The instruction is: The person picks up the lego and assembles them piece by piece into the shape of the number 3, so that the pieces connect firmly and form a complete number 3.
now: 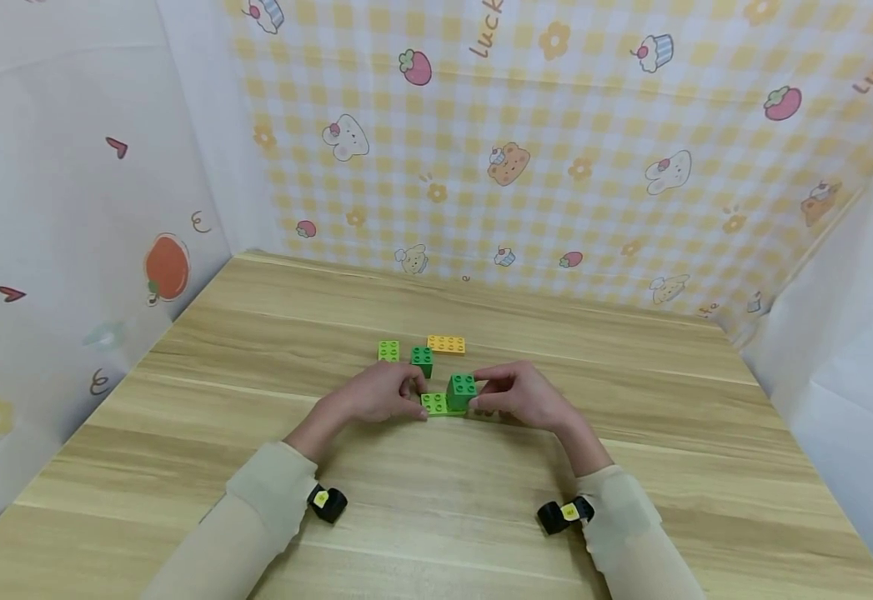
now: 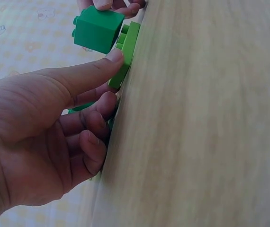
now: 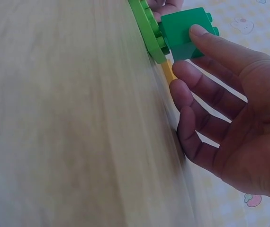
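A flat light green building brick (image 1: 433,404) lies on the wooden table in front of the person. My left hand (image 1: 382,393) pinches its left end between thumb and fingers, as the left wrist view (image 2: 45,123) shows. Over the plate's right part my right hand (image 1: 520,396) grips a dark green building brick (image 1: 462,390) with thumb and fingers. In the right wrist view that brick (image 3: 184,30) is tilted against the studs, and a gap shows along part of its underside. Whether any studs are engaged I cannot tell.
Behind the left hand are a second dark green brick (image 1: 422,360) and a smaller light green brick (image 1: 388,350). A flat yellow-orange brick (image 1: 446,344) lies further back. A patterned cloth (image 1: 511,125) hangs behind the wooden table (image 1: 436,500).
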Demonstrator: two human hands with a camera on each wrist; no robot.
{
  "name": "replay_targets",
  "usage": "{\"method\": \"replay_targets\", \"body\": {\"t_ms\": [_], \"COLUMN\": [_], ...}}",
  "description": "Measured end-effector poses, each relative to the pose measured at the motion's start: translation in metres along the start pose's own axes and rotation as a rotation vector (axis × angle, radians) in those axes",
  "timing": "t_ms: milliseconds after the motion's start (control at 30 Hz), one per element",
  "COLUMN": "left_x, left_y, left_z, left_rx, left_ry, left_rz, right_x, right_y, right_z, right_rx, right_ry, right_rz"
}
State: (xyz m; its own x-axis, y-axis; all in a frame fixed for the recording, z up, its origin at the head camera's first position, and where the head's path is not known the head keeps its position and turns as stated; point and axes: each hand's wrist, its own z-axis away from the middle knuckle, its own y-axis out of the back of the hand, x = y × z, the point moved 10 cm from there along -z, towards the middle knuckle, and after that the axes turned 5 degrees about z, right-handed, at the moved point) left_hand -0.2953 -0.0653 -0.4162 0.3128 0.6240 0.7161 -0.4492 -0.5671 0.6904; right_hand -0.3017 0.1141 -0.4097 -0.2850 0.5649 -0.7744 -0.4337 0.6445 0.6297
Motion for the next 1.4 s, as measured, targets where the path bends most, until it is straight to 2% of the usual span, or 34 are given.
{"method": "replay_targets", "body": {"t_ms": [633,1400], "left_x": [0.0037,0.0034], "left_y": [0.0004,0.0003], "left_z": [0.0009,0.0011], "left_rx": [0.005,0.004], "left_ry": [-0.024,-0.013], "left_rz": [-0.026,-0.032], "right_x": [-0.0003,-0.0028], "right_y": [-0.0011,-0.0037], "right_z": [-0.0010,-0.0011], "right_rx": [-0.005,-0.010], "right_ry": [0.007,0.014], "right_rz": [0.011,0.027]}}
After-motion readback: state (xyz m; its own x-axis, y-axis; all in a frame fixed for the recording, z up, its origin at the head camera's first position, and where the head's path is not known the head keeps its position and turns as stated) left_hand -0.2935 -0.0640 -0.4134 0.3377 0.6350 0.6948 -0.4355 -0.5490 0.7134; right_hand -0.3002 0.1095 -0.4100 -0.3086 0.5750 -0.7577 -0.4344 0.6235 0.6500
